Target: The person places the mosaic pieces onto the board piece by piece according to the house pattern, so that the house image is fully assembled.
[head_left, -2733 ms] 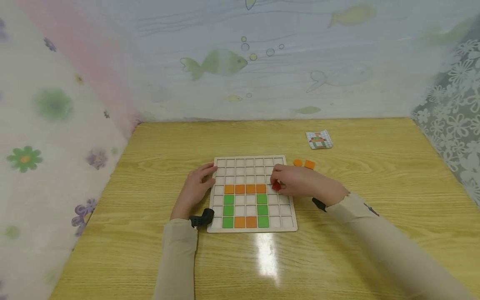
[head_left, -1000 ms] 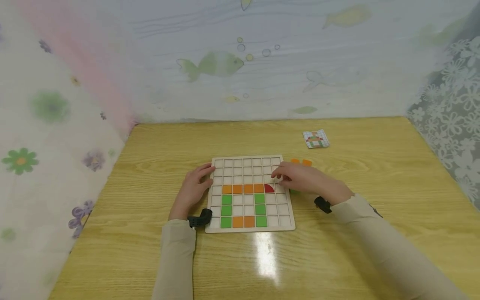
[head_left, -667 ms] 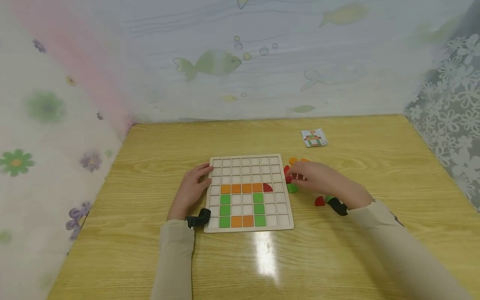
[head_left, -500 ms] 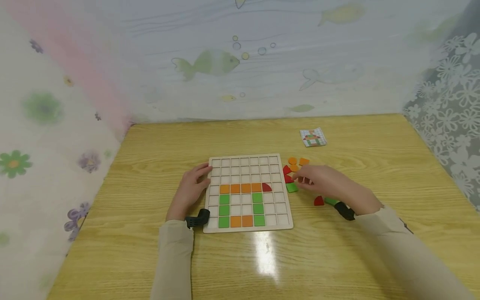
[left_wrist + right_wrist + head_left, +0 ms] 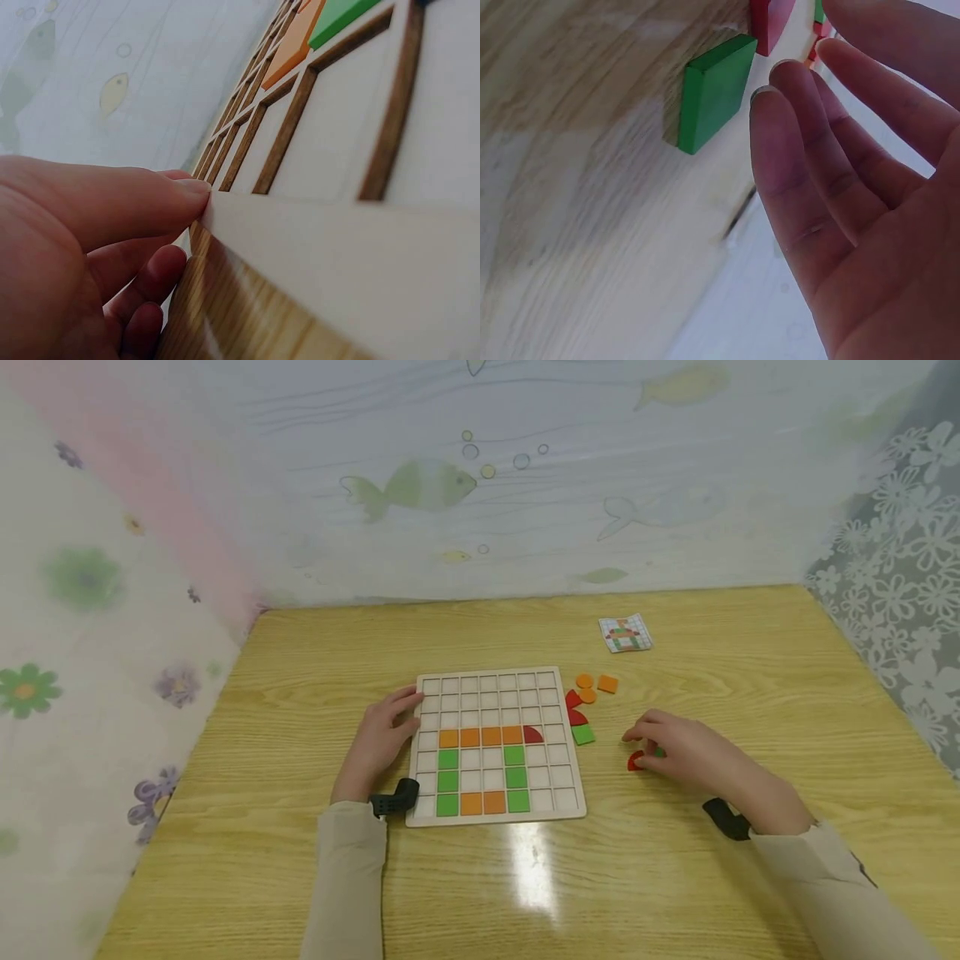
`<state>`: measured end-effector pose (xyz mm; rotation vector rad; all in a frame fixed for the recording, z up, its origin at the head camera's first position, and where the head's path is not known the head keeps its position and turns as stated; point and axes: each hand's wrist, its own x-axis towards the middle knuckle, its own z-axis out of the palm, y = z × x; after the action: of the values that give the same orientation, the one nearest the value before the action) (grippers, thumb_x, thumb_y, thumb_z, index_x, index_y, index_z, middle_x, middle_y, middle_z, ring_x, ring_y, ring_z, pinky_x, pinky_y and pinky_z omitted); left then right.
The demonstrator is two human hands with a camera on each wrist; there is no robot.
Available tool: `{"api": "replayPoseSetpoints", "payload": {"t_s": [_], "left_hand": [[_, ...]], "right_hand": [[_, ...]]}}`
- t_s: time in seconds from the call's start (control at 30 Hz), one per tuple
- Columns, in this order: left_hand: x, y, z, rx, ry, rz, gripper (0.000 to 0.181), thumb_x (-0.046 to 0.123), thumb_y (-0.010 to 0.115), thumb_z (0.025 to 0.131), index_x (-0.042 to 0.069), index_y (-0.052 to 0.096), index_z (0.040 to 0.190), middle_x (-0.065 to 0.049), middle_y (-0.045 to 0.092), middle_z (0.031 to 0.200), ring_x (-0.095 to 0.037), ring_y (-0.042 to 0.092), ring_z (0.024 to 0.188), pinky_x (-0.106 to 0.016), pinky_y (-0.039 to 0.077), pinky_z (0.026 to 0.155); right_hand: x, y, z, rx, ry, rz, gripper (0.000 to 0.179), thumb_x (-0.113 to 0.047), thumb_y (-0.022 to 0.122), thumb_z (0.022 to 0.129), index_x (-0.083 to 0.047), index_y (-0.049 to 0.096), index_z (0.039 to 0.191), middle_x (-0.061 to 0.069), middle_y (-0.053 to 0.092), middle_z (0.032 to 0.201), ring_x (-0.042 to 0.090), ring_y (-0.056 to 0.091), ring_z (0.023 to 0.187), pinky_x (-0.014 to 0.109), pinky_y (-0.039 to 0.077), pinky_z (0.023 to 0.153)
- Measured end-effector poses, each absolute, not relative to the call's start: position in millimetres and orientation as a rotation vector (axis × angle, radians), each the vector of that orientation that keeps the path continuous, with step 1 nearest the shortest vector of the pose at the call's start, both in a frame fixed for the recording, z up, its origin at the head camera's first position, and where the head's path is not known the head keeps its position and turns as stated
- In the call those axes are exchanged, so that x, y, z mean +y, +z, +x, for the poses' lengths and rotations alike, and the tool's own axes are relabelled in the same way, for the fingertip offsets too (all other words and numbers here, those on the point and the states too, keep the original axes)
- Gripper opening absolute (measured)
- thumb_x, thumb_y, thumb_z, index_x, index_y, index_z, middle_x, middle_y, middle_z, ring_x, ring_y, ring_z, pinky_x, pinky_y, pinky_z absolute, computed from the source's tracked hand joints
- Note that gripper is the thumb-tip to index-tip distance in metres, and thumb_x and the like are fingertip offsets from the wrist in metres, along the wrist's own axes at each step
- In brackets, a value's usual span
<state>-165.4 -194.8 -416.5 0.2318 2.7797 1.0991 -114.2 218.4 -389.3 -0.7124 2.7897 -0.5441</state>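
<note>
My left hand (image 5: 377, 737) touches the left edge of a pale wooden grid board (image 5: 495, 827) with its fingertips and thumb. In the left wrist view, the thumb (image 5: 187, 196) lies at the board's rim. Orange squares (image 5: 491, 737), green squares (image 5: 447, 760) and one red quarter-circle piece (image 5: 533, 735) sit in the board's cells. Right of the board, my right hand (image 5: 693, 758) hovers with bent, parted fingers over a loose red piece (image 5: 634, 761) and a green piece (image 5: 716, 94). Its fingers hold nothing visible, and they partly hide both pieces.
Beside the board's right edge lie red pieces (image 5: 576, 717), a green square (image 5: 583, 734), two orange discs (image 5: 584, 681) and an orange square (image 5: 608, 684). Farther back is a small pattern card (image 5: 626, 633). A patterned wall (image 5: 525, 527) borders the table's far edge.
The red quarter-circle that my right hand held is now in a cell right of the orange row. That hand has moved off the board, rightward and nearer. My left hand stays at the board's edge.
</note>
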Motion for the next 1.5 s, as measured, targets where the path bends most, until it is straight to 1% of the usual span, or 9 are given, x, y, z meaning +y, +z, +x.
{"api": "replayPoseSetpoints", "payload": {"t_s": [0.2, 0.33, 0.4, 0.57, 0.7, 0.97, 1.23, 1.5], "left_hand": [[-197, -417, -165, 2.781, 1.074, 0.223, 0.041, 0.019, 0.051, 0.091, 0.017, 0.047, 0.132, 0.004, 0.032, 0.141, -0.025, 0.025, 0.126, -0.045, 0.024, 0.101], [-198, -418, -164, 2.776, 1.066, 0.216, 0.041, 0.019, 0.051, 0.091, 0.017, 0.046, 0.132, 0.004, 0.032, 0.141, -0.026, 0.026, 0.125, -0.045, 0.024, 0.1], [-197, -418, -163, 2.777, 1.072, 0.216, 0.041, 0.019, 0.051, 0.091, 0.017, 0.047, 0.132, 0.004, 0.033, 0.141, -0.026, 0.026, 0.125, -0.045, 0.024, 0.1], [-197, -418, -163, 2.783, 1.078, 0.22, 0.041, 0.018, 0.052, 0.091, 0.016, 0.047, 0.132, 0.004, 0.034, 0.14, -0.026, 0.027, 0.124, -0.045, 0.025, 0.1], [-198, -418, -164, 2.789, 1.073, 0.221, 0.041, 0.018, 0.052, 0.091, 0.017, 0.047, 0.131, 0.005, 0.034, 0.14, -0.025, 0.028, 0.123, -0.044, 0.026, 0.099], [-196, -419, -164, 2.773, 1.092, 0.237, 0.041, 0.018, 0.051, 0.091, 0.016, 0.046, 0.132, 0.003, 0.032, 0.141, -0.027, 0.023, 0.128, -0.046, 0.023, 0.101], [-195, -420, -166, 2.798, 1.057, 0.225, 0.04, 0.02, 0.051, 0.091, 0.017, 0.047, 0.131, 0.003, 0.034, 0.14, -0.026, 0.027, 0.125, -0.045, 0.025, 0.1], [-196, -420, -168, 2.797, 1.064, 0.214, 0.04, 0.02, 0.051, 0.091, 0.018, 0.048, 0.131, 0.005, 0.034, 0.14, -0.025, 0.027, 0.125, -0.044, 0.025, 0.1]], "right_hand": [[221, -394, -109, 2.779, -0.543, -0.668, 0.033, -0.022, 0.072, 0.075, -0.011, 0.064, 0.106, -0.003, 0.052, 0.094, 0.009, 0.05, 0.076, 0.028, 0.044, 0.065], [222, -398, -108, 2.782, -0.527, -0.696, 0.034, -0.02, 0.073, 0.074, -0.011, 0.064, 0.106, -0.001, 0.053, 0.097, 0.011, 0.052, 0.079, 0.03, 0.045, 0.068], [222, -400, -107, 2.798, -0.528, -0.718, 0.033, -0.018, 0.073, 0.073, -0.012, 0.064, 0.104, -0.001, 0.054, 0.096, 0.012, 0.052, 0.08, 0.03, 0.046, 0.069], [222, -401, -107, 2.841, -0.543, -0.779, 0.024, -0.013, 0.074, 0.072, -0.015, 0.066, 0.094, -0.004, 0.053, 0.091, 0.011, 0.053, 0.077, 0.03, 0.046, 0.067], [220, -401, -109, 2.851, -0.547, -0.791, 0.021, -0.012, 0.074, 0.072, -0.017, 0.064, 0.09, -0.006, 0.053, 0.089, 0.01, 0.052, 0.075, 0.029, 0.046, 0.066], [214, -403, -114, 2.784, -0.592, -0.757, 0.02, -0.013, 0.071, 0.075, -0.018, 0.061, 0.092, -0.007, 0.051, 0.089, 0.008, 0.047, 0.073, 0.027, 0.043, 0.064], [214, -404, -120, 2.718, -0.645, -0.77, 0.019, -0.013, 0.07, 0.076, -0.021, 0.063, 0.092, -0.007, 0.051, 0.09, 0.01, 0.048, 0.078, 0.029, 0.044, 0.069], [215, -404, -123, 2.703, -0.673, -0.821, 0.013, -0.012, 0.068, 0.078, -0.022, 0.066, 0.087, -0.011, 0.053, 0.085, 0.006, 0.052, 0.077, 0.028, 0.046, 0.069]]}}
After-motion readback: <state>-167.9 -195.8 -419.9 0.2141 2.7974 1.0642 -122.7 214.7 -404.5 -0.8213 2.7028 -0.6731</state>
